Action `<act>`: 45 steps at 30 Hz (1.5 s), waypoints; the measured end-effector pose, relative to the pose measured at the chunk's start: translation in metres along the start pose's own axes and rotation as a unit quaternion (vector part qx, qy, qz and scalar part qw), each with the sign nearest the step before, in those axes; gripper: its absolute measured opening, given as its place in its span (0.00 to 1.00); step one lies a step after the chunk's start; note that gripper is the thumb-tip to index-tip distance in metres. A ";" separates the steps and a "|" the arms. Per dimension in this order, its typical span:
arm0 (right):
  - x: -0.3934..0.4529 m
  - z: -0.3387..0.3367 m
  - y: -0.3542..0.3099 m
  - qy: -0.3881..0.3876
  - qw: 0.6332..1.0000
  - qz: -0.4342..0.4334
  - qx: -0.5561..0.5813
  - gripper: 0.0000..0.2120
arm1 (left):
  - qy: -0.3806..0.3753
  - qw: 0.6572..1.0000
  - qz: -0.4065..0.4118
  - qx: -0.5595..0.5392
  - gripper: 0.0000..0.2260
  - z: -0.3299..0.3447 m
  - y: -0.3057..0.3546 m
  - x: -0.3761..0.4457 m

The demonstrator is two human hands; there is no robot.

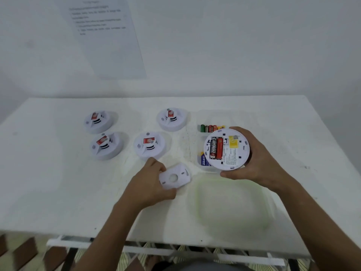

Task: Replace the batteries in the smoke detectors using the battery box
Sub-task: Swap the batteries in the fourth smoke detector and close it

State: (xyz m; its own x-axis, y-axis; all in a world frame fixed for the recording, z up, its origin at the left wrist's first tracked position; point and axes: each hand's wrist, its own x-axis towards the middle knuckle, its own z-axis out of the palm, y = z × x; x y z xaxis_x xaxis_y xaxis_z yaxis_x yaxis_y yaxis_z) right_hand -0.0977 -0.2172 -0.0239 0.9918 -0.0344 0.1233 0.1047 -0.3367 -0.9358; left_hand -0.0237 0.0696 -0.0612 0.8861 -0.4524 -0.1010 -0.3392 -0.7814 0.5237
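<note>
Backplate (pixel 174 179) near table (pixel 58 192) front edge

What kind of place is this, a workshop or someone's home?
Probably a plain test or training room, not a home: a bare white table, a printed instruction sheet on the white wall, and smoke detectors laid out in rows.

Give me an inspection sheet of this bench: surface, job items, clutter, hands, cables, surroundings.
Surface: white table, scuffed and marked.
Job's things: four smoke detectors lie face up; a fifth, the open detector, shows two batteries in its bay; battery box behind it holds loose batteries; box lid lies at the near edge.
Clutter: nothing seen.
Hands: left hand holds the back cover; right hand grips the open detector.
Cables: nothing seen.
Surroundings: printed sheet on the white wall.
</note>
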 end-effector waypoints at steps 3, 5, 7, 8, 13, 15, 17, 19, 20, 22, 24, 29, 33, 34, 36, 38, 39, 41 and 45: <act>0.004 0.004 -0.001 -0.013 1.000 -0.010 0.005 0.47 | -0.011 1.000 -0.007 0.005 0.26 0.002 -0.003 -0.002; 0.006 0.006 -0.002 -0.023 1.000 -0.010 0.010 0.48 | 0.001 1.000 0.020 0.004 0.29 -0.004 0.000 -0.002; 0.007 0.007 -0.003 -0.033 0.999 -0.012 0.012 0.48 | 0.043 0.997 0.063 -0.021 0.27 -0.016 0.014 0.000; 0.008 0.008 -0.003 -0.038 0.999 -0.012 0.011 0.48 | 0.063 0.994 0.084 -0.037 0.25 -0.023 0.025 0.002; 0.009 0.007 -0.009 -0.051 0.998 -0.019 0.014 0.48 | 0.040 0.983 0.171 -0.048 0.22 -0.048 0.085 0.024; 0.008 0.004 -0.009 -0.048 0.998 -0.023 0.020 0.48 | 0.005 0.981 0.194 -0.027 0.23 -0.050 0.099 0.033; 0.005 -0.001 -0.008 -0.047 0.998 -0.022 0.027 0.48 | -0.025 0.978 0.205 0.003 0.23 -0.047 0.110 0.040; 0.000 -0.006 -0.006 -0.044 0.998 -0.020 0.026 0.47 | -0.039 0.976 0.215 0.020 0.22 -0.043 0.117 0.045; -0.002 -0.008 -0.004 -0.041 0.999 -0.019 0.024 0.47 | -0.043 0.973 0.224 0.025 0.22 -0.041 0.121 0.047; -0.007 -0.013 -0.001 -0.033 0.999 -0.015 0.023 0.47 | -0.054 0.969 0.239 0.040 0.21 -0.037 0.128 0.050; -0.011 -0.017 0.002 -0.024 0.999 -0.008 0.023 0.47 | -0.064 0.965 0.245 0.061 0.21 -0.033 0.134 0.052; -0.016 -0.030 0.006 -0.016 1.000 0.006 0.019 0.45 | -0.086 0.950 0.271 0.128 0.20 -0.024 0.151 0.061; -0.017 -0.044 0.005 -0.013 1.000 0.017 0.021 0.45 | -0.088 0.935 0.302 0.162 0.23 -0.016 0.159 0.065; -0.017 -0.047 0.005 -0.011 1.000 0.016 0.020 0.44 | -0.089 0.933 0.306 0.167 0.25 -0.014 0.160 0.065; -0.015 -0.053 0.006 -0.002 1.000 0.015 0.021 0.44 | -0.057 0.931 0.325 0.159 0.26 -0.012 0.161 0.067; -0.013 -0.056 0.008 0.012 1.000 0.013 0.026 0.44 | -0.007 0.929 0.347 0.127 0.21 -0.012 0.161 0.070; -0.012 -0.057 0.009 0.019 0.999 0.014 0.029 0.44 | 0.013 0.928 0.354 0.115 0.19 -0.012 0.161 0.073; -0.010 -0.058 0.013 0.034 0.999 0.018 0.035 0.44 | 0.046 0.918 0.380 0.099 0.17 -0.008 0.159 0.080; -0.005 -0.061 0.017 0.062 0.998 0.015 0.029 0.44 | 0.032 0.932 0.356 0.057 0.17 0.000 0.155 0.088</act>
State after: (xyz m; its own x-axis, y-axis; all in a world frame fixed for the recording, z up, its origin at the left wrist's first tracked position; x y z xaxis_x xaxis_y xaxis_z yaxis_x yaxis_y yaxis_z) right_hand -0.1055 -0.2805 -0.0200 0.9781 -0.1615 0.1309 0.0822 -0.2779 -0.9571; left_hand 0.0011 -0.0915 0.0113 0.4393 -0.8500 0.2908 -0.8769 -0.3354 0.3444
